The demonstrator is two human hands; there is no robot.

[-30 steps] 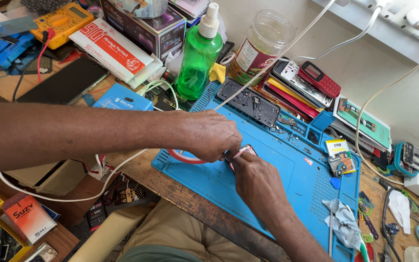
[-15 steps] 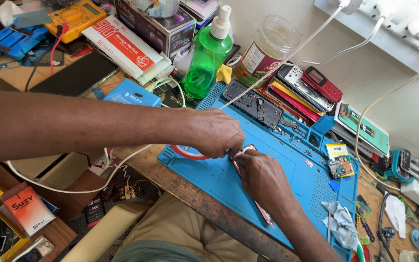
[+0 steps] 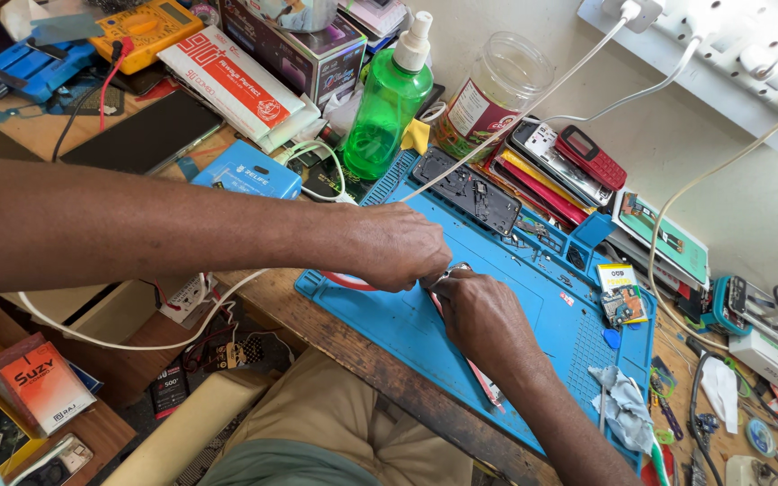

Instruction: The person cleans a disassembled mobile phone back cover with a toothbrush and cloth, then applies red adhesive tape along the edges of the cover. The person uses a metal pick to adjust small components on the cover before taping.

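Both my hands meet over the middle of a blue repair mat [image 3: 533,315]. My left hand [image 3: 393,247] reaches in from the left, fingers curled down and pinched on a small part [image 3: 449,272] that is mostly hidden. My right hand [image 3: 483,315] comes up from the lower right, and its fingertips close on the same small part. A red ring-shaped piece [image 3: 346,282] peeks out under my left hand. Under my right wrist a thin red-and-white strip [image 3: 483,382] lies on the mat.
A dark opened phone frame [image 3: 470,191] lies at the mat's far edge, by a green spray bottle [image 3: 387,112], a clear jar [image 3: 488,94] and stacked phones [image 3: 569,162]. A grey cloth [image 3: 625,407] sits at the right. White cables [image 3: 533,103] cross overhead; a yellow multimeter [image 3: 141,31] is top left.
Both hands stay pinched together at the same spot on the mat. Only the view has shifted slightly.
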